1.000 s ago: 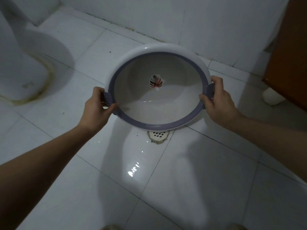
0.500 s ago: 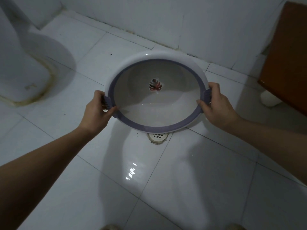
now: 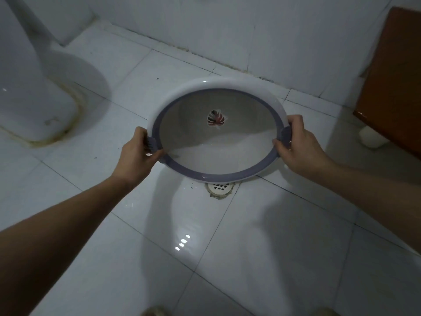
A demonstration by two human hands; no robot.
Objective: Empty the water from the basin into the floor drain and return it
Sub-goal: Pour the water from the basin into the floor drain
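I hold a round white basin (image 3: 173, 103) with a purple-grey rim band, tilted toward me so its inside faces the camera. A leaf picture marks its bottom. Little or no water shows inside. My left hand (image 3: 136, 153) grips the left handle and my right hand (image 3: 300, 144) grips the right handle. The basin's near rim hangs just above a white floor drain (image 3: 220, 188), whose far half the rim hides. The tiles around the drain look wet and glossy.
A white toilet base (image 3: 34, 106) with a stained seal stands at the left. A tiled wall (image 3: 227, 30) runs behind the basin. A brown wooden cabinet (image 3: 394, 83) on a white foot (image 3: 370, 139) stands at the right.
The basin has tipped more steeply toward me and sits slightly lower over the drain. Both hands keep the same grip on the handles.
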